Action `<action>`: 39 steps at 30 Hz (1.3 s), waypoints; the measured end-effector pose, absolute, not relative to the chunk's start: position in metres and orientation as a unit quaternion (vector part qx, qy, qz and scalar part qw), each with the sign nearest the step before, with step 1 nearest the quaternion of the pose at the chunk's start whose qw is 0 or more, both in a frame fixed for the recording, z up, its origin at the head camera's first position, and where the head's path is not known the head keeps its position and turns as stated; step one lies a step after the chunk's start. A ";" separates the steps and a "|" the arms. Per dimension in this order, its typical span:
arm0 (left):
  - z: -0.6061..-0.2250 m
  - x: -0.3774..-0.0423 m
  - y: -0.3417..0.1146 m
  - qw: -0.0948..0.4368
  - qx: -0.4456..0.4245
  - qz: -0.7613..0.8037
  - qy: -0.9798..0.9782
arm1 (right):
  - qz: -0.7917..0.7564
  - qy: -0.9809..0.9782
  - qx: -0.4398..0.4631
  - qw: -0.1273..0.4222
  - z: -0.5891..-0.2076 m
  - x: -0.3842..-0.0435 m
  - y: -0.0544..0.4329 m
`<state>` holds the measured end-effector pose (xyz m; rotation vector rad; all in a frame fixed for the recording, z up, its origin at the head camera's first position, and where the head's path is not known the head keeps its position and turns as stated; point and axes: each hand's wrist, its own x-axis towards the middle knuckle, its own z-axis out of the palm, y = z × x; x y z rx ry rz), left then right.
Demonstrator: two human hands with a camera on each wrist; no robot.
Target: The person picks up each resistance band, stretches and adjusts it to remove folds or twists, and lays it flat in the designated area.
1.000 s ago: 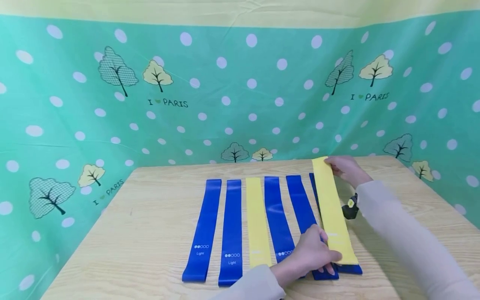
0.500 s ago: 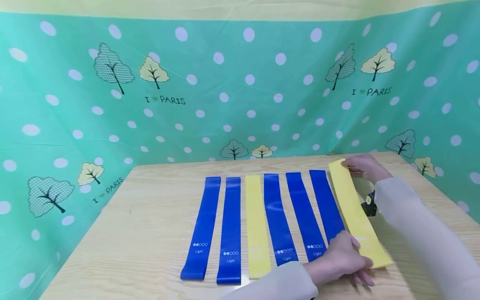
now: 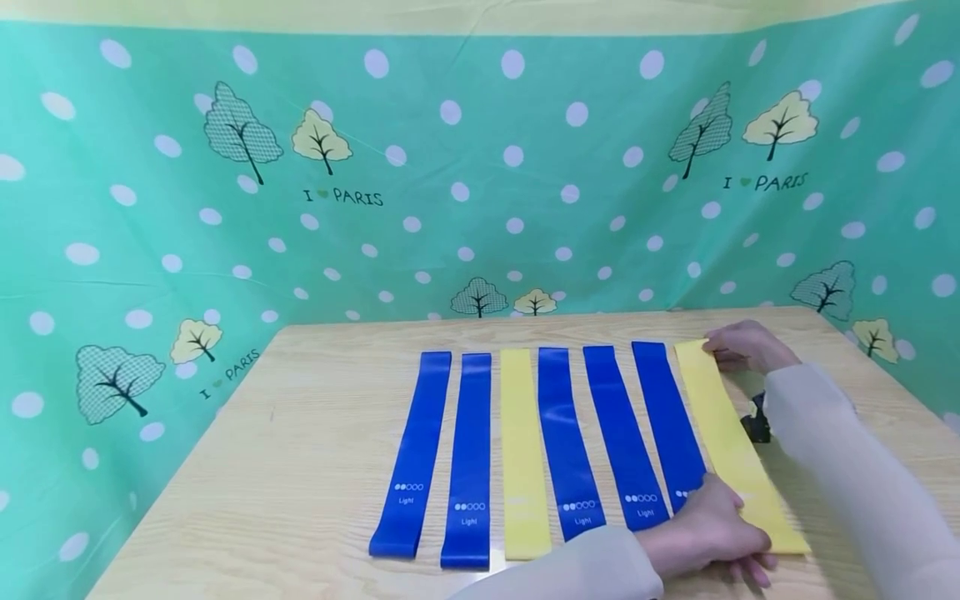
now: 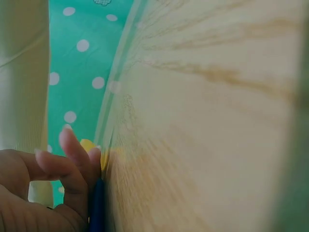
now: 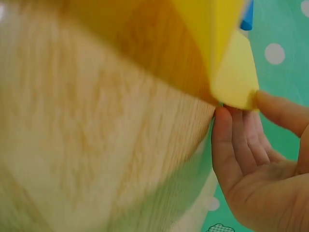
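A yellow resistance band (image 3: 738, 442) lies at the right end of a row of flat bands. My right hand (image 3: 746, 346) pinches its far end; in the right wrist view the thumb (image 5: 282, 110) is on one face, with fingertips at the edge below. My left hand (image 3: 708, 525) holds the near left corner, thumb over the band. The left wrist view shows bent fingers (image 4: 75, 150) close to the tabletop, with a bit of yellow behind them. The left hand covers the near end of the neighbouring blue resistance band (image 3: 667, 417).
Farther left lie another yellow band (image 3: 525, 450) and several blue bands (image 3: 423, 433) marked "Light", side by side on the wooden table (image 3: 277, 467). A small black object (image 3: 757, 419) shows by the right wrist. A green dotted curtain (image 3: 420, 183) hangs behind.
Both hands have carried the yellow band rightward, off the rightmost blue band, and lowered it beside that band. The blue band beneath it has come into view.
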<state>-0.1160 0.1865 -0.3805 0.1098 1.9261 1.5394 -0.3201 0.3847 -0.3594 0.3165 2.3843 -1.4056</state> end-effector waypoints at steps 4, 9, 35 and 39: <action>-0.378 -0.116 0.182 0.359 0.056 0.581 0.728 | -0.461 0.865 0.082 0.178 -0.355 -0.318 0.385; -0.376 -0.114 0.179 0.350 0.069 0.575 0.736 | -0.448 0.875 0.063 0.173 -0.343 -0.315 0.379; -0.359 -0.143 0.070 0.320 0.139 0.449 0.823 | -0.432 0.885 0.054 0.162 -0.345 -0.341 0.238; -0.360 -0.147 0.053 0.301 0.132 0.430 0.841 | -0.432 0.886 0.058 0.158 -0.350 -0.343 0.219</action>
